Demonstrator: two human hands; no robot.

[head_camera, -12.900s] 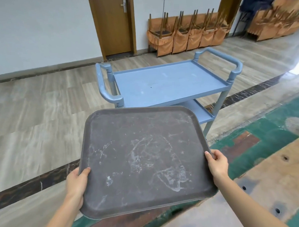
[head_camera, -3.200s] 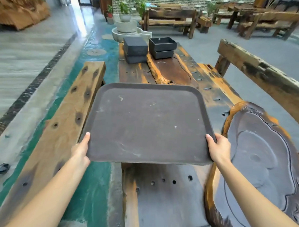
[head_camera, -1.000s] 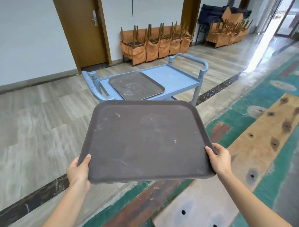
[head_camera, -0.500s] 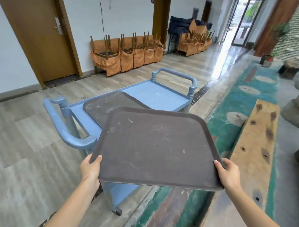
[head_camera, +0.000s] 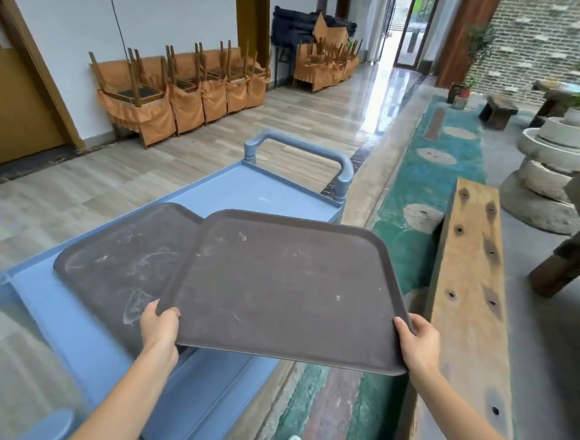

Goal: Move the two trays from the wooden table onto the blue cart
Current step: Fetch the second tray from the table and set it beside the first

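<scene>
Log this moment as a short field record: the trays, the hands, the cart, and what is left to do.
held tray: dark tray, in the air, partly over the cart
left hand: left hand grips its near left corner
right hand: right hand grips its near right corner
first tray: scuffed tray lying flat on the top shelf
cart: blue cart, far end bare
left to do: set down the held tray
</scene>
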